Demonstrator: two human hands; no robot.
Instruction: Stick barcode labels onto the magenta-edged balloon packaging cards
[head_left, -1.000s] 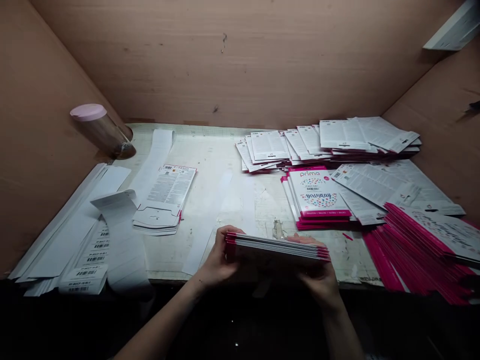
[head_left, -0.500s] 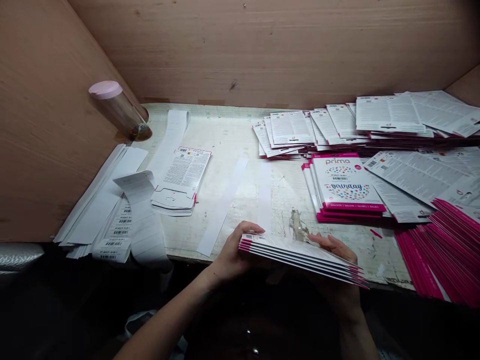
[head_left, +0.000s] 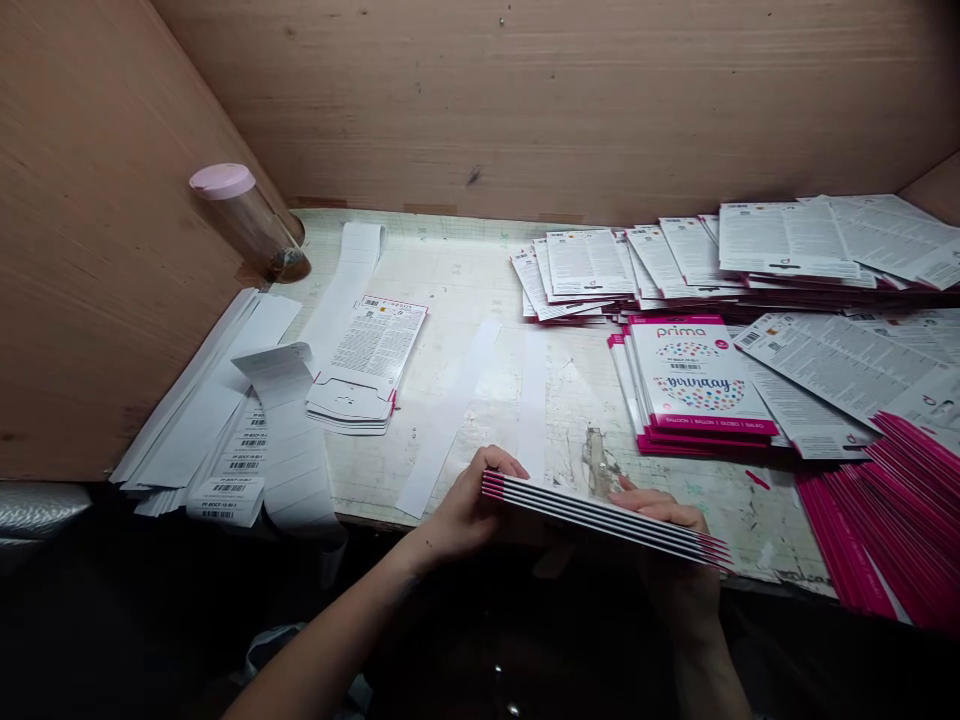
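Between my two hands, at the table's front edge, is a stack of balloon packets (head_left: 600, 518) with pink-tipped edges turned toward me. My left hand (head_left: 480, 505) grips its left end, thumb on top. My right hand (head_left: 664, 520) closes round the right end, its fingers over the far side. The undersides of both hands are partly hidden. Ahead and to the right lies a pile of balloon packets (head_left: 690, 380), front side up, with a barcode label on the top one. A smaller pile of white packets (head_left: 367, 360), printed backs up, sits left of centre.
Label strips (head_left: 289, 440) and white paper sheets (head_left: 202, 390) lie at the left. A bottle with a pink lid (head_left: 251, 220) leans at the back left corner. Many packets (head_left: 787, 240) cover the right, with a fanned pink stack (head_left: 892, 520) at the front. Wooden panels (head_left: 480, 110) enclose the table.
The held stack has tilted so its edges face me more and less of its top shows. My right fingers lie closer together over it. The whole view has shifted slightly.
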